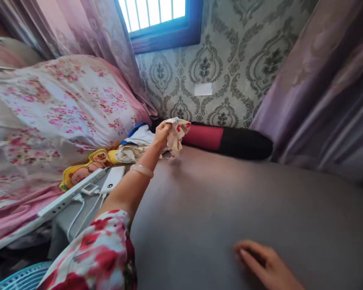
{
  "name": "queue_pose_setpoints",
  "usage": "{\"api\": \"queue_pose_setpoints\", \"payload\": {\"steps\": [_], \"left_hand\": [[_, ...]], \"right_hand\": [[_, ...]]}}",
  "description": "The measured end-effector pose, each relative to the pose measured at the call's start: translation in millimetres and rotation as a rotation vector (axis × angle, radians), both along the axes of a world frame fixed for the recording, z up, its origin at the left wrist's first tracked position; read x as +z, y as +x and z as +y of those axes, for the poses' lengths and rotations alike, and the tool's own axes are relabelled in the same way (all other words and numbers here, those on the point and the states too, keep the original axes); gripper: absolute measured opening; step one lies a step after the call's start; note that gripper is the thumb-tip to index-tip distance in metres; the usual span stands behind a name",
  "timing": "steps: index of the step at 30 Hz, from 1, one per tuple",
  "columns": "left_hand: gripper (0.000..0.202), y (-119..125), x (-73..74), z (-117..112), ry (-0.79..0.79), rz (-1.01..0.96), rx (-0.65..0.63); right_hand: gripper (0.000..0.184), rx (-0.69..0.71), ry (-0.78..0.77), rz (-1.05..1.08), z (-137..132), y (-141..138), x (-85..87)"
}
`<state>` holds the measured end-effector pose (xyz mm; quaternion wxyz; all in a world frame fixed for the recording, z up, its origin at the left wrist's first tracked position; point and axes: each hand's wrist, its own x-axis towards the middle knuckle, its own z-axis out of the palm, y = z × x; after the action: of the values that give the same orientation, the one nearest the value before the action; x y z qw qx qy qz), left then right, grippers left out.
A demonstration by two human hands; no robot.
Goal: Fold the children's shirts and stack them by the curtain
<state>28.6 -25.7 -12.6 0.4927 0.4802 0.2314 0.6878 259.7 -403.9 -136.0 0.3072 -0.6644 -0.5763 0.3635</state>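
The left hand (162, 132) grips a small patterned cloth (177, 133), lifted above the bed.

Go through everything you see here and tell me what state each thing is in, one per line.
left hand: closed, gripping the cloth
patterned cloth: bunched, lifted off the bed
right hand: open, flat on the grey sheet
power strip: cables plugged in
red and black bolster: lying against the wall
curtains: hanging drawn aside of the window

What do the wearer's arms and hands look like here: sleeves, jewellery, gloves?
Both hands are bare, no gloves. The left hand has a pale, translucent bangle at the wrist, and that arm has a short sleeve of white fabric with a red floral print ending near the elbow. The right hand shows no rings, and its wrist and sleeve are out of frame.
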Motion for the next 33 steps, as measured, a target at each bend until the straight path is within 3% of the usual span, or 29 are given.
{"api": "queue_pose_setpoints", "payload": {"steps": [5,9,13,16,20,23,29,33], "left_hand": [[0.033,30,-18.1,-42,-0.101,-0.082,-0.175],[0.038,54,-31.7,-84,-0.141,-0.116,-0.356],[0.04,71,-34.7,-123,-0.219,-0.087,-0.487],[0.039,76,-28.6,-142,-0.253,-0.019,-0.572],[0.038,73,-17.5,-149,-0.19,0.098,-0.623],[0.038,67,-8.7,-143,-0.096,0.207,-0.574],[0.037,61,17.8,-138,0.148,0.494,-0.54],[0.042,63,30.9,-146,0.223,0.639,-0.67]], "right_hand": [[0.036,-0.081,0.271,0.089,65,4,41.2],[0.039,-0.255,0.584,0.19,120,7,64.1],[0.062,-0.317,0.702,0.241,164,13,67.2],[0.06,-0.251,0.688,0.283,177,17,63.2],[0.037,-0.127,0.688,0.318,167,28,66.1],[0.032,-0.187,0.71,0.322,148,41,78.2],[0.037,-0.287,0.694,0.214,90,63,126.8],[0.042,-0.328,0.518,0.177,39,71,160.1]]}}
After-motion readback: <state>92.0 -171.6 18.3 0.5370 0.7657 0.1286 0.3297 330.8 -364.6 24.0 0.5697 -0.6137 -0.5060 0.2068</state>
